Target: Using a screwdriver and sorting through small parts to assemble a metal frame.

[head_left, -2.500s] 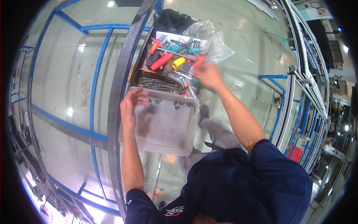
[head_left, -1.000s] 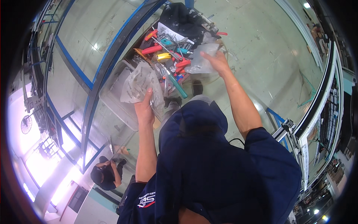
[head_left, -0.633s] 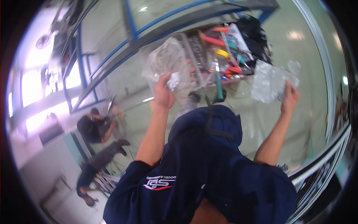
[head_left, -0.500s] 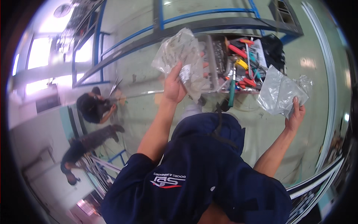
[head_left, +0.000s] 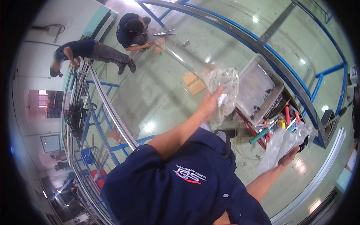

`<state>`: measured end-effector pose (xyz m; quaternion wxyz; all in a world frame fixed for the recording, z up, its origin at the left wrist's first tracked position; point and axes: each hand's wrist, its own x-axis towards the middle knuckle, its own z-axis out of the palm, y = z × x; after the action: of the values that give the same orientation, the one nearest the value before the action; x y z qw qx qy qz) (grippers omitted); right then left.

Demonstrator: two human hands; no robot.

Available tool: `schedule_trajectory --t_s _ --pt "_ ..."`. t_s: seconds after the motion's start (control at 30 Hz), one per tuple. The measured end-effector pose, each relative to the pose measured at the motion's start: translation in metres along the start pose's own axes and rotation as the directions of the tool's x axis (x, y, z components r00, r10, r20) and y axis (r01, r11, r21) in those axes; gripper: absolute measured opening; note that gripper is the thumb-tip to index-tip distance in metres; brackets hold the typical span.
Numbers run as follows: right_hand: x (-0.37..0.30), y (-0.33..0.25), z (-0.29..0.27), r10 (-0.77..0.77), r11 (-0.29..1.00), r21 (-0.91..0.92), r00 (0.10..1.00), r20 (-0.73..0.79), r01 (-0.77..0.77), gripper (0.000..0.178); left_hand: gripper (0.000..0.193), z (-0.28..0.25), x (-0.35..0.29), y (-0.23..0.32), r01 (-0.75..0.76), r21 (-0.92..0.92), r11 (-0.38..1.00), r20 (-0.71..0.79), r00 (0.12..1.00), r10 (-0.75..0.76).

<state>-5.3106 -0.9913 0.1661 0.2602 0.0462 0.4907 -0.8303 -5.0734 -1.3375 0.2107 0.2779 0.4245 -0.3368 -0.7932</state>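
The left hand [head_left: 214, 99], thumb closed over it, grips a translucent, printed plastic bag [head_left: 228, 81] beside the grey, rectangular plastic bin [head_left: 255, 80]; a steady pinch should suit thin film. Past the green-handled tool [head_left: 258, 135], the curled right hand [head_left: 288, 156] grips a clear, crumpled plastic bag [head_left: 275, 150], best lifted clear of tools.
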Motion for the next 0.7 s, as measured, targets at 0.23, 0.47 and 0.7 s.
schedule_trajectory --t_s 0.23,0.47,0.7 --pt "-0.065 0.075 0.180 0.266 0.778 -0.586 0.728 0.632 0.224 0.072 0.052 -0.007 0.004 -0.008 0.029 0.287 0.957 0.399 0.905 -0.147" --pt "-0.092 0.102 0.261 0.229 0.668 -0.717 0.861 0.455 0.201 0.017 0.060 -0.085 0.041 0.075 0.480 -0.062 0.875 0.442 0.799 -0.407" --pt "-0.116 0.110 0.235 -0.008 0.943 -0.333 0.999 -0.046 -0.007 0.029 0.058 -0.154 0.128 0.097 0.045 0.052 0.998 0.292 0.955 -0.058"
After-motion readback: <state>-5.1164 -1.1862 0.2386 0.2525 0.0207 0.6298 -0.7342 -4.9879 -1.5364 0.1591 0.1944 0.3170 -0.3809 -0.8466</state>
